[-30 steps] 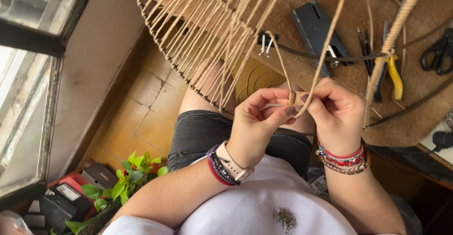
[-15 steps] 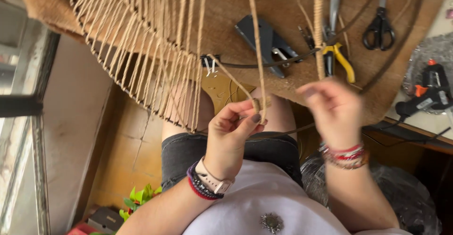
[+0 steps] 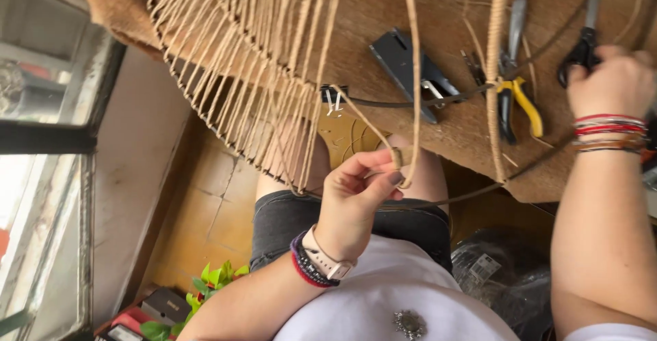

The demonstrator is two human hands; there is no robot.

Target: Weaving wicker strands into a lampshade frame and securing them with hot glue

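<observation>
The left hand [image 3: 356, 200] pinched a loop of jute cord [image 3: 413, 94] between thumb and fingertips, above the lap; the right hand [image 3: 609, 81] lay on the black scissors [image 3: 582, 50] on the brown mat [image 3: 438, 12], seemingly grasping them, though its fingers ran out of view. Many strands already fanned across the wire frame [image 3: 246, 87]; the section near the wrapped rod [image 3: 496, 74] stood bare, and the frame's top was cut off.

My left hand [image 3: 356, 200] pinched the cord [image 3: 413, 81] over my lap, with the woven frame [image 3: 253, 60] to its left. The stapler [image 3: 410, 74] lay on the table [image 3: 445, 12] beyond, the pliers [image 3: 514, 94] right of it. Farther right, my right hand [image 3: 609, 81] rested on the scissors [image 3: 582, 50].
</observation>
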